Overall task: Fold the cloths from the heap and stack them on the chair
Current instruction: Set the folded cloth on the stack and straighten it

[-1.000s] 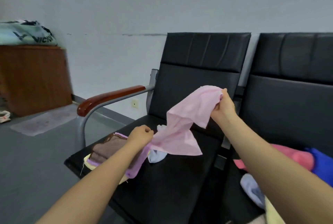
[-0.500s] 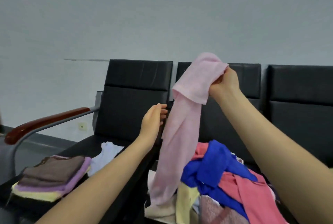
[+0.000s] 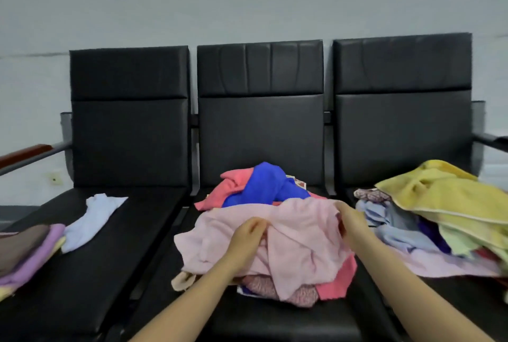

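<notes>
A pale pink cloth [image 3: 299, 242] lies spread over the heap [image 3: 264, 187] of blue, coral and patterned cloths on the middle seat. My left hand [image 3: 247, 237] pinches a fold of the pink cloth near its middle. My right hand [image 3: 349, 220] grips the cloth's right upper edge. On the left chair [image 3: 110, 259] sits a stack of folded cloths [image 3: 24, 251], brown on top, then purple and yellow, at the frame's left edge. A crumpled light blue cloth [image 3: 90, 218] lies beside the stack.
A second pile with a yellow towel [image 3: 445, 196], light blue and lilac cloths covers the right seat. Three black chair backs stand against a grey wall. A wooden armrest [image 3: 22, 153] juts out at far left.
The view swung right from the left chair to the middle seat. The pink cloth, held high in my right hand, came down onto the heap, and my left hand took hold of it.
</notes>
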### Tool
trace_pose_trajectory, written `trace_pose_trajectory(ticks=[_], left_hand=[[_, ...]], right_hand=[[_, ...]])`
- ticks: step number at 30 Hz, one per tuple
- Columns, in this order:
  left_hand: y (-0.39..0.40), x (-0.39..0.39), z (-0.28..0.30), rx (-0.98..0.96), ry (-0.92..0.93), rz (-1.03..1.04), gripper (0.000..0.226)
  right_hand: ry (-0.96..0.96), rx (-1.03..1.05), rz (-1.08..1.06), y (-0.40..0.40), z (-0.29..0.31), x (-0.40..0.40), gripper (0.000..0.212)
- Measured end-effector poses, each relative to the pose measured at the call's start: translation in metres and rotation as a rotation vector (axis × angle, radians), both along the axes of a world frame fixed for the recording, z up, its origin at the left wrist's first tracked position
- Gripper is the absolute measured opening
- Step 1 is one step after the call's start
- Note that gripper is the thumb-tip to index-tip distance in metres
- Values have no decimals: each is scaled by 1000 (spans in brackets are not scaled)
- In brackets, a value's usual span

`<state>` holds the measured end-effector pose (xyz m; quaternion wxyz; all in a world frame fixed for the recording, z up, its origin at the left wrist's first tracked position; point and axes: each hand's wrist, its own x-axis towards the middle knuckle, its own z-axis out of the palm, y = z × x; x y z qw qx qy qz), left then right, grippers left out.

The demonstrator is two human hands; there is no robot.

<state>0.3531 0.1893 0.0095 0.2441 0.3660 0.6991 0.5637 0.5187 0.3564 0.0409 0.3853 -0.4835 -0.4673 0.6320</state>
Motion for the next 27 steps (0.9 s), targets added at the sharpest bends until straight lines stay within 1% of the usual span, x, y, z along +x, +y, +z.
trace_pose_trajectory(ticks=[2,3,4,5,6,7,8,9,10,11,12,13,14,16,17,19,22,24,26,27], left_hand=[[1,0,-16,-6,90,3,13],[3,-1,-17,-2,109,10,8],[6,-1,-16,9,126,14,5],[10,-1,-13,15,129,17,10],[13,-1,-11,24,119,6,18],[16,0,-9,29,108,-9,23],[20,0,-8,30,104,-25,24],[23,0,-7,28,117,-35,25],[26,-2,-7,32,121,-48,26],[30,-2,-5,38,113,-62,23],[34,-4,-4,47,80,-73,15],[36,-4,-2,55,56,-77,10],[38,-4,0,68,32,-76,11],[36,-4,4,102,-21,-82,13],[34,-3,7,127,-53,-96,12],[29,-2,17,169,-91,-116,14],[21,0,30,205,-41,-114,19],[15,5,37,215,-30,-102,23],[9,8,41,200,5,-158,25],[5,7,43,136,95,-235,25]], right_hand=[[-233,124,-16,7,-31,10,24],[-305,194,-1,8,-41,14,33],[-367,277,14,7,-46,16,49],[-450,375,22,4,-47,18,64],[-529,502,19,2,-46,20,70],[-578,668,14,-2,-44,20,66],[-582,841,45,-7,-40,21,58],[-556,964,137,-14,-35,20,50],[-541,1005,275,-21,-32,19,44],[-573,1000,437,-26,-34,17,40],[-635,1008,561,-29,-38,14,38],[-702,1062,609,-28,-44,11,34],[-718,1126,587,-25,-47,7,27],[-622,1115,457,-25,-40,4,19],[-555,1050,416,-25,-33,5,21],[-404,886,432,-25,-21,11,31],[-230,807,468,-30,-7,22,32],[-166,790,462,-33,-1,26,29],[-152,798,430,-35,6,31,28],[-169,807,403,-33,8,35,28]])
